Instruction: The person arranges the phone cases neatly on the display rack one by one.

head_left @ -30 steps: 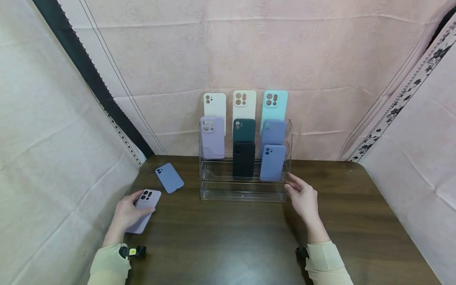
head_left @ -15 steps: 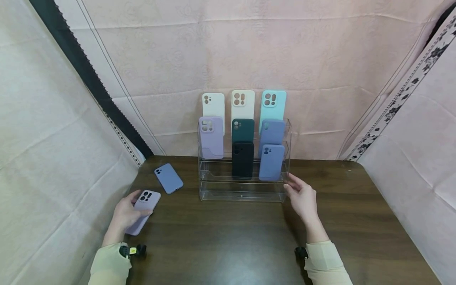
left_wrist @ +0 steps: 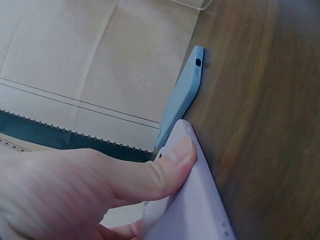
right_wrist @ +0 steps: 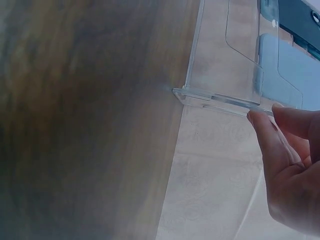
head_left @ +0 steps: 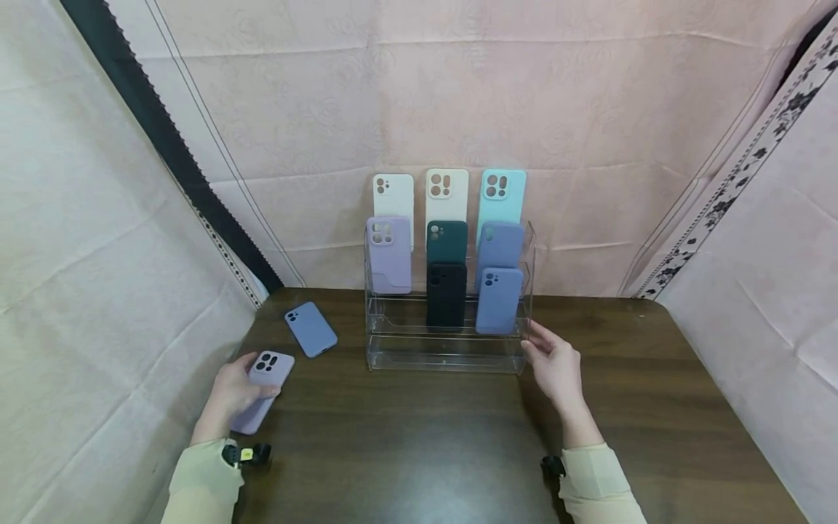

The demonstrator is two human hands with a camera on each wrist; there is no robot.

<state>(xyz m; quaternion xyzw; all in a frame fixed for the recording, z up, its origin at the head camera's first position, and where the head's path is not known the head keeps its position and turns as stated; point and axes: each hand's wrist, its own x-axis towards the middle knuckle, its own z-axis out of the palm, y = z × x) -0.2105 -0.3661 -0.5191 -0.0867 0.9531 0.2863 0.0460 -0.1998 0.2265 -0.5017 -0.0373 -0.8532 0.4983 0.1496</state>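
Observation:
At the left of the table, my left hand grips a lavender phone case by its sides, thumb on the near long edge. The left wrist view shows the thumb pressed along that case; the other fingers are mostly hidden. Just beyond lies a blue phone case, flat on the wood. My right hand pinches the right side edge of a clear tiered display stand. In the right wrist view, thumb and fingertips meet at the rim of the stand's clear side panel.
Several phone cases stand in the rack's tiers: white, cream and turquoise at the back, lavender, dark green and blue in the middle, black and blue in front. Pale cloth walls surround the brown wooden table.

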